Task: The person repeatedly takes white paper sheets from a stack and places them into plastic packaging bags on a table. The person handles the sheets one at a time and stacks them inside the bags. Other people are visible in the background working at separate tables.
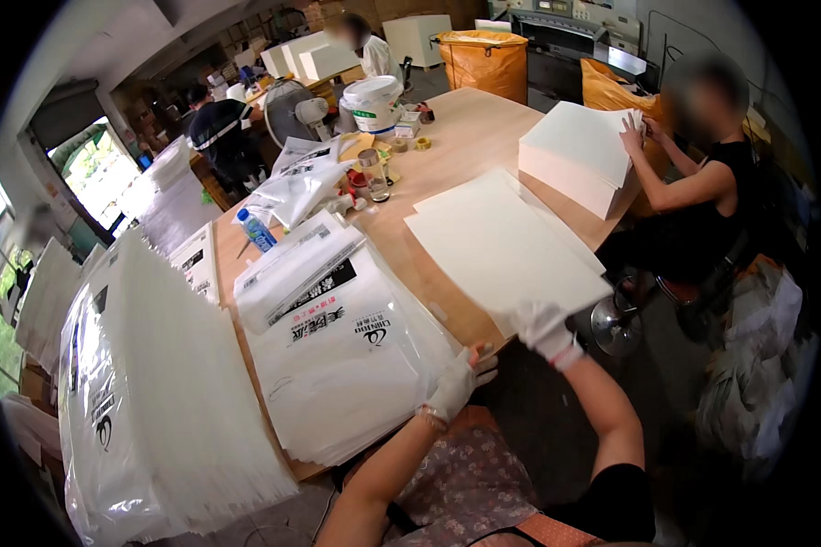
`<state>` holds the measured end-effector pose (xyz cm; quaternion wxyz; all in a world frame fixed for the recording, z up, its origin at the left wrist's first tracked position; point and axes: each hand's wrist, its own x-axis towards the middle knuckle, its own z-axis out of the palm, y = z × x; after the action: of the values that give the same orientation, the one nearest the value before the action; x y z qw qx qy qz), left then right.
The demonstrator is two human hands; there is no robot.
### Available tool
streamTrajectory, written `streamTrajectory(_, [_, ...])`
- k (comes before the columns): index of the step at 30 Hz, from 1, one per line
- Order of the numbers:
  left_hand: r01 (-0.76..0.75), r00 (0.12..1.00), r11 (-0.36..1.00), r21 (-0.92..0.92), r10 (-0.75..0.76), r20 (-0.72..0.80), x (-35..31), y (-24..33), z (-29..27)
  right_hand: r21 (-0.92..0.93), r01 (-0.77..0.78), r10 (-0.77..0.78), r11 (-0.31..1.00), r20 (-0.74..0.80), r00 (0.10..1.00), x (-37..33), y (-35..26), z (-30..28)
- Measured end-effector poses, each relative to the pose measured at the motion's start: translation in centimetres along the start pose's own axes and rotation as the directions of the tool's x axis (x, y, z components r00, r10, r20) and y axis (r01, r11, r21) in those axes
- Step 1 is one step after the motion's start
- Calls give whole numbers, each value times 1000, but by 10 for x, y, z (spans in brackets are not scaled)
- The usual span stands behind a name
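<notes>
My left hand point(456, 385), in a pale glove with some bare fingertips, is at the right edge of a stack of printed clear plastic bags point(337, 383). Its fingers stretch out to the right and I see nothing in them. My right hand point(545, 333), in a white glove, is over the near corner of a loose stack of white paper sheets point(497, 242). Motion smears its fingers, so whether they grip a sheet is unclear. The sheets lie slightly fanned on the wooden table point(470, 123).
A tall stack of plastic-wrapped sheets point(164, 365) stands at the left. A water bottle point(255, 230), a glass jar point(374, 178), a white bucket point(372, 102) and a fan point(292, 114) are farther back. On the right, a seated person point(693, 182) handles a thick paper stack point(575, 155).
</notes>
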<state>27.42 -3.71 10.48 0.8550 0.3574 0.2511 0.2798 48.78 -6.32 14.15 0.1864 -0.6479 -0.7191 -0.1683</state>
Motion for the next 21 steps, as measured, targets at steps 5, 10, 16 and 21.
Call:
streamTrajectory(5, [242, 957, 966, 90, -222, -188, 6, 15, -18, 772, 191, -275, 606, -22, 961, -47, -29, -49])
streamTrajectory(10, [109, 979, 525, 844, -205, 1, -58, 57, -15, 755, -606, 503, -250, 636, 585, -197, 79, 58])
streamTrajectory(16, [-62, 932, -302, 951, 323, 164, -83, -113, 19, 704, -441, 370, -556, 685, 627, -146, -54, 37])
streamTrajectory(21, [-119, 990, -595, 795, -6, 144, -85, 2, 29, 719, -678, 655, 155, 439, 615, -126, -73, 30])
